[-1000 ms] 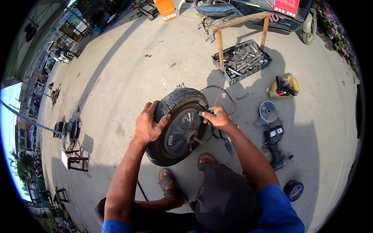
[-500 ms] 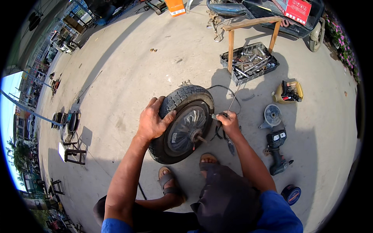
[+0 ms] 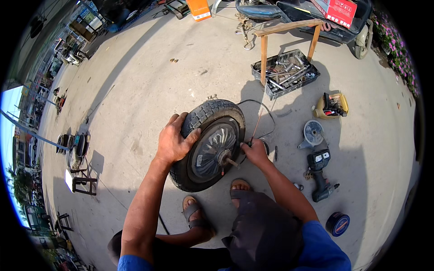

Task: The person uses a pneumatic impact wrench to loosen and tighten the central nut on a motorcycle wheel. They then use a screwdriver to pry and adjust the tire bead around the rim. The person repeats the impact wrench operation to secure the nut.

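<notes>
A wheel with a treaded black tyre (image 3: 204, 110) and a finned dark hub (image 3: 209, 151) with a protruding axle stands tilted before my feet. My left hand (image 3: 175, 141) grips the upper left of the tyre, thumb over its sidewall. At the wheel's right side, my right hand (image 3: 254, 151) is closed on a thin long-shafted tool (image 3: 258, 120), its tip pointing up and away from me; its handle is mostly hidden in my fingers. A black cable (image 3: 270, 113) loops on the concrete behind it.
A socket tray (image 3: 285, 74) under a wooden frame (image 3: 289, 27), a yellow container (image 3: 322, 108), a metal disc part (image 3: 313, 134), a power tool (image 3: 318, 176) and a round tin (image 3: 338, 223) lie rightward. A stool (image 3: 81, 181) stands left. A scooter (image 3: 348, 31) is at the back.
My right hand, with the tool, has moved down beside the wheel's right rim, lower than half a second ago. My left hand stays on the tyre.
</notes>
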The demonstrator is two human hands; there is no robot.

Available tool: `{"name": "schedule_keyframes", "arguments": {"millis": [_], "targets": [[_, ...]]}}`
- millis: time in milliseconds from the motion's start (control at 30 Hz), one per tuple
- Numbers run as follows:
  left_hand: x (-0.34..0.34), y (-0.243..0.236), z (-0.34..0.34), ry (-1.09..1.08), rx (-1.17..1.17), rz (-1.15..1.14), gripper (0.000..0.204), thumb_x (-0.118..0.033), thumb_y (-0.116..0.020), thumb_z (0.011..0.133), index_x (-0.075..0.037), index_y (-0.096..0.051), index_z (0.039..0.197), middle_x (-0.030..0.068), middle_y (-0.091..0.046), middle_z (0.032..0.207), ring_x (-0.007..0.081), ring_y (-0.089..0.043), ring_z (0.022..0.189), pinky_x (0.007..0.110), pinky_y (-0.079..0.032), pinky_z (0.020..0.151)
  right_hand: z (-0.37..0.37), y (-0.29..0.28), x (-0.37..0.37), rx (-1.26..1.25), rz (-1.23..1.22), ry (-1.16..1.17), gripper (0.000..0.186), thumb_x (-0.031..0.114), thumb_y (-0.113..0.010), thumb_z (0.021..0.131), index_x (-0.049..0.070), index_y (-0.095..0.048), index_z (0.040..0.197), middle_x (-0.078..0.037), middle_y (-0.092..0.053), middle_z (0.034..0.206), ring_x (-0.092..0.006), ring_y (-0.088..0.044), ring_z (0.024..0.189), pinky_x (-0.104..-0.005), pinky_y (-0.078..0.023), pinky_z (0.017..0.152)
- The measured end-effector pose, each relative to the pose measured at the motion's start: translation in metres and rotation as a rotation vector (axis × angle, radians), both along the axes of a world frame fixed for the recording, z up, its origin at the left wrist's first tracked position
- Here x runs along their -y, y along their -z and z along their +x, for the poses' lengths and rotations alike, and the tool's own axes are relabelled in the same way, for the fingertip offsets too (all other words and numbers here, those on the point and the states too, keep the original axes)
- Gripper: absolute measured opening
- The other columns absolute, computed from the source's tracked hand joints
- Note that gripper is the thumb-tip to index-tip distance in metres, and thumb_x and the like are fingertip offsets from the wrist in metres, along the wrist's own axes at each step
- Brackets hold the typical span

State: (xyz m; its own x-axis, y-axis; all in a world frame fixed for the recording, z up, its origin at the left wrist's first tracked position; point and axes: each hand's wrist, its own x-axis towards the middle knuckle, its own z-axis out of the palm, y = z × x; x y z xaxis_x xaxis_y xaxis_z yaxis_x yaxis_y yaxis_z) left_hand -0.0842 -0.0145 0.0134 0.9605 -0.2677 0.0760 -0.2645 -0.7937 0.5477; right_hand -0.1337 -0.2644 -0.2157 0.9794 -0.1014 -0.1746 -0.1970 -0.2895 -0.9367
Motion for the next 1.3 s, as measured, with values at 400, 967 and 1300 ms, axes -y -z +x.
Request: {"name": "schedule_keyframes", "arguments": {"millis": [400, 967, 1300], "targets": [[-0.011, 0.009, 0.003, -0.001, 0.019, -0.029, 0.068, -0.042, -0.07, 0.084, 0.009, -0.06, 0.128, 0.0261, -0.065, 0.111, 0.0387, -0.066, 0.103, 0.042, -0.051, 0.091, -0.003, -0.003, -0.006, 0.13, -0.211, -0.045, 0.025, 0.022, -0.072, 0.087, 0.001, -0.073, 0.1, -0.023, -0.071, 0.083, -0.0425, -0.069, 0.082, -0.0484, -0.053, 0.073], [-0.001, 0.001, 0.002, -0.012, 0.0, -0.009, 0.06, -0.036, -0.071, 0.083, 0.005, -0.063, 0.126, 0.0243, -0.066, 0.11, 0.0392, -0.066, 0.102, 0.043, -0.051, 0.09, -0.004, 0.015, -0.015, 0.177, -0.225, -0.019, 0.033, 0.024, -0.069, 0.092, -0.006, -0.059, 0.101, -0.03, -0.067, 0.084, -0.0495, -0.066, 0.082, -0.0552, -0.051, 0.072], [0.008, 0.0, 0.001, -0.006, 0.018, 0.02, 0.062, -0.035, -0.072, 0.082, 0.007, -0.062, 0.127, 0.0246, -0.066, 0.11, 0.0391, -0.066, 0.102, 0.042, -0.052, 0.089, 0.023, -0.045, 0.005, 0.263, -0.377, 0.026, 0.041, 0.035, -0.058, 0.1, -0.005, -0.062, 0.097, -0.029, -0.067, 0.083, -0.0489, -0.065, 0.08, -0.0547, -0.05, 0.074]]}}
